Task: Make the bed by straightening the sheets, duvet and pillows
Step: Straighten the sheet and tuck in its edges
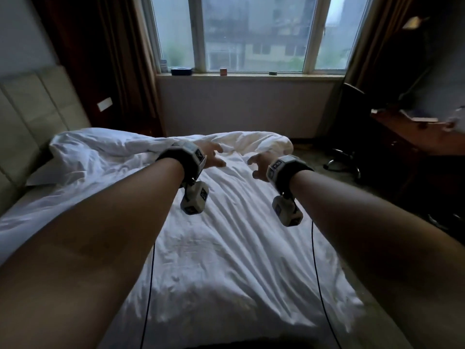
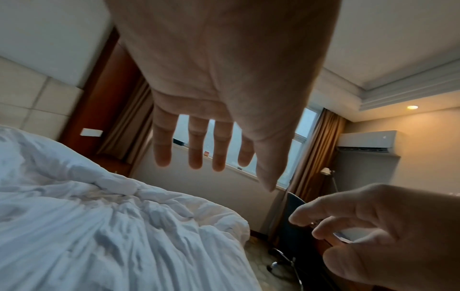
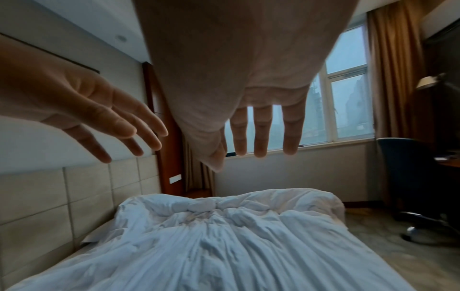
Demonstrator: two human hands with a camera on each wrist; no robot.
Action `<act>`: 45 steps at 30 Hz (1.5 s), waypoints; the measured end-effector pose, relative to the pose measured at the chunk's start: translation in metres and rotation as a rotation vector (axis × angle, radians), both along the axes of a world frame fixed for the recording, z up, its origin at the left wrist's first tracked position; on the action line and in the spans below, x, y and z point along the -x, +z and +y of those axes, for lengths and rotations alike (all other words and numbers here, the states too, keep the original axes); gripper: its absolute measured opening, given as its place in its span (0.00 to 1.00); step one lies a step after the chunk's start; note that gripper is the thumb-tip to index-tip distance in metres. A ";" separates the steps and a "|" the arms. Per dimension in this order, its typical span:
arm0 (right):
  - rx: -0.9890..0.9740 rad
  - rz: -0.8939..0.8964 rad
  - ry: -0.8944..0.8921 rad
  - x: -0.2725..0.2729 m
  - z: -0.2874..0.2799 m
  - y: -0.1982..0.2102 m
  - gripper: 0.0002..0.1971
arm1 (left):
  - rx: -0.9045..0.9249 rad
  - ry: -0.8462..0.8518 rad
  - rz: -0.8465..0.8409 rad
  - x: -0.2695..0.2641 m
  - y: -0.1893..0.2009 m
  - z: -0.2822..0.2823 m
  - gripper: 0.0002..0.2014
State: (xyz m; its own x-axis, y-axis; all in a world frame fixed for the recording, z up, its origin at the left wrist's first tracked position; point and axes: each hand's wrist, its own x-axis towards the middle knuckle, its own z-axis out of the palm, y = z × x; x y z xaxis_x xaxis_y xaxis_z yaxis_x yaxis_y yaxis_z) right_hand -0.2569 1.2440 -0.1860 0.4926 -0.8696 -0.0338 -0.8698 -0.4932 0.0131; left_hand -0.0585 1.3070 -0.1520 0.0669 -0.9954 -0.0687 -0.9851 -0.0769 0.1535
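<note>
Bed: I see the white duvet [image 1: 226, 235] spread over the bed, creased lengthwise, its far edge bunched into a rumpled roll toward the window.
Pillow: a white corner [image 1: 41, 176] pokes out from under the duvet on my left, beside the headboard.
Left hand: my left hand [image 1: 212, 154] hangs over the far part of the duvet, fingers [image 2: 196, 145] straight and spread, holding nothing; I cannot tell if it touches the fabric.
Right hand: my right hand [image 1: 259, 163] is just beside the left, fingers [image 3: 261, 132] extended with gaps between them, thumb apart, nothing held.
Headboard: padded beige panels [image 1: 32, 112] run along the left wall.
Window: a wide window [image 1: 251, 34] faces me beyond the bed, with brown curtains [image 1: 136, 59] at both sides and grey buildings outside.
Sill: 3 small items sit on it, a dark box [image 1: 181, 71], a small reddish block [image 1: 223, 71] and a small dark object [image 1: 272, 73].
Right side: a dark swivel chair [image 3: 408, 173] stands on the carpet by a wooden table [image 1: 417, 132] carrying papers.
Wall: an air conditioner [image 2: 368, 142] is mounted high, with a ceiling spotlight [image 2: 412, 107] lit nearby.
</note>
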 end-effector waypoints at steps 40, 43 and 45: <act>-0.289 0.084 0.016 0.550 -0.409 -0.088 0.25 | -0.196 0.057 0.189 0.572 -0.133 -0.444 0.29; -0.275 0.083 0.062 0.580 -0.443 -0.093 0.25 | -0.183 0.100 0.185 0.604 -0.132 -0.466 0.29; -0.267 0.087 0.107 0.603 -0.467 -0.094 0.25 | -0.172 0.145 0.191 0.626 -0.133 -0.480 0.29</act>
State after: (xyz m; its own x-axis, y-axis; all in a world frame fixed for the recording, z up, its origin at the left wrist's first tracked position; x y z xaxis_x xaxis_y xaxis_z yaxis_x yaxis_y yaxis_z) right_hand -0.8600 0.7765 -0.2805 0.5663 -0.7675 -0.3004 -0.8140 -0.5781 -0.0573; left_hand -0.6849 0.8275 -0.2850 0.1777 -0.9490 -0.2605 -0.9165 -0.2560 0.3073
